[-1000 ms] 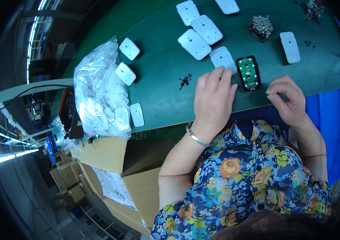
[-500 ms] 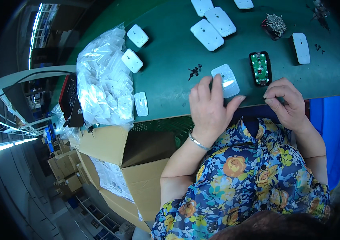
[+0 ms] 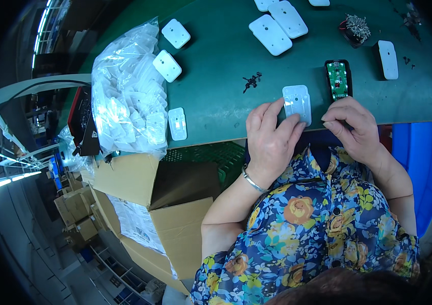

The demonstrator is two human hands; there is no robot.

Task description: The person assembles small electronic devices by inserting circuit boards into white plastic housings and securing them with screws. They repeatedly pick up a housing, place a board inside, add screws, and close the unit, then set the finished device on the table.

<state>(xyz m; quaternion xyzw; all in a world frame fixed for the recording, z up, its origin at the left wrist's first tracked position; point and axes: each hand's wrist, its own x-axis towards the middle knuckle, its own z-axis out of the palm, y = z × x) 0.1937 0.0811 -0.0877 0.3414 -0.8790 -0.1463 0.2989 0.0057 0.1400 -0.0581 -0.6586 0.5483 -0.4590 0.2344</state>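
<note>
Head view, left to right: a clear plastic bag [image 3: 127, 96] stuffed with white plastic covers lies at the left edge of the green tabletop [image 3: 216, 91], with an open cardboard box [image 3: 150, 198] below it. Loose white covers sit just right of the bag. The left hand [image 3: 272, 140] rests at the near edge, its fingers spread and touching a white plastic cover [image 3: 297, 101]. Just right of that cover lies a black housing with a green circuit board [image 3: 338, 79]. The right hand [image 3: 353, 124] is loosely curled near the housing's near end; whether it grips anything cannot be told.
</note>
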